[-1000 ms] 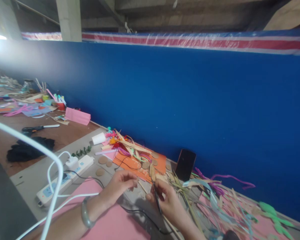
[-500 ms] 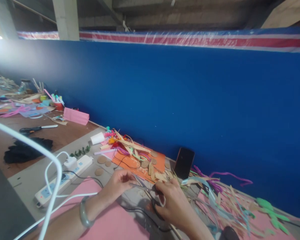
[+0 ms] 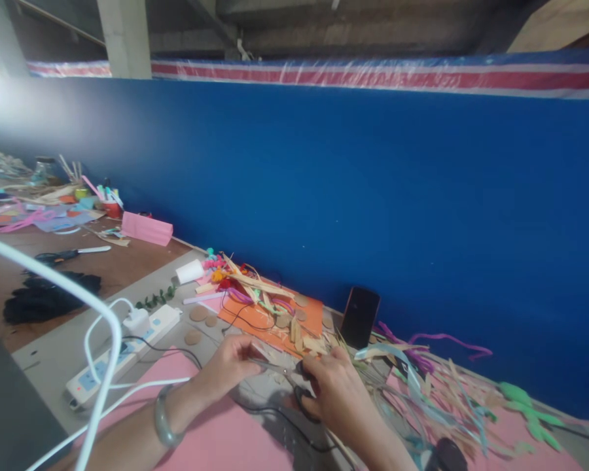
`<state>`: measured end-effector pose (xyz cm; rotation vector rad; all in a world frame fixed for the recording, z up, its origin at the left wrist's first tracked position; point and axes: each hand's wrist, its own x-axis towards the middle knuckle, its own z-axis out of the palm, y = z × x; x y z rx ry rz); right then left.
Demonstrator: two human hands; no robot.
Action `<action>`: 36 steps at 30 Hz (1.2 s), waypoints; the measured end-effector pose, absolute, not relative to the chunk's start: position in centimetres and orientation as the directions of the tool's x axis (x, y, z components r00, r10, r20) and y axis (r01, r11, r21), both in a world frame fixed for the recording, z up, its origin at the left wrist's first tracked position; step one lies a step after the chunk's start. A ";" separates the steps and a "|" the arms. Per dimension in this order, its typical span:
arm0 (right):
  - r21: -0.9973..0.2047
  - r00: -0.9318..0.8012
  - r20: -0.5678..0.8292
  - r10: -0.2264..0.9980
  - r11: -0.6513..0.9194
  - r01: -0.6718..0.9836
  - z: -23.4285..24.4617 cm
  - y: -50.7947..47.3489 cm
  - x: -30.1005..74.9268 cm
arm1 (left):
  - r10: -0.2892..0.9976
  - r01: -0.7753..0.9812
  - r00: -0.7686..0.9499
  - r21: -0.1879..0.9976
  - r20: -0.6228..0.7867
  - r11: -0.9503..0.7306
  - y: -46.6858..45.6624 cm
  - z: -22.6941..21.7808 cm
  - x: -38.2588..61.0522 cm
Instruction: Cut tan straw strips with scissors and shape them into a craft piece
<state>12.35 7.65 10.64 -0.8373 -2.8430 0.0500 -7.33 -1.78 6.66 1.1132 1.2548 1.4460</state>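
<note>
A tall, smooth blue panel backs a grey counter crowded with craft scraps. At the middle of the counter's near side are the small metal scissors with dark looped handles, between two bare hands held apart from each other. The right hand, at the scissors' 4 o'clock, is clasped around the loops; the left hand, at 9 o'clock, has thumb and fingers drawn together by the blade tips, though what they pinch is too blurred to tell.

The likeliest mishap is a nicked left fingertip, if the right hand squeezed while those fingers sit so near the edges. The thin black cable at 6 o'clock could also be snagged should the blades dip, and a bump might topple the dark rectangular phone leaning on the panel at 2 o'clock.

The scissors themselves look slim, their blades dull grey and pointing toward 9 o'clock, with a bright dot at the pivot and the loops standing apart.
</note>
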 end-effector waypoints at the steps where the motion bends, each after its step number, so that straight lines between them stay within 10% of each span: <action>1: -0.077 -0.826 0.166 0.539 0.842 0.534 10.6 7.7 12.4 | 0.978 -0.060 -0.192 0.994 0.080 -0.093 -1.8 6.6 -7.3; 36: -0.060 -0.842 0.162 0.514 0.857 0.512 10.3 8.2 12.6 | 0.983 -0.022 -0.155 0.995 0.098 -0.102 -1.7 5.9 -7.5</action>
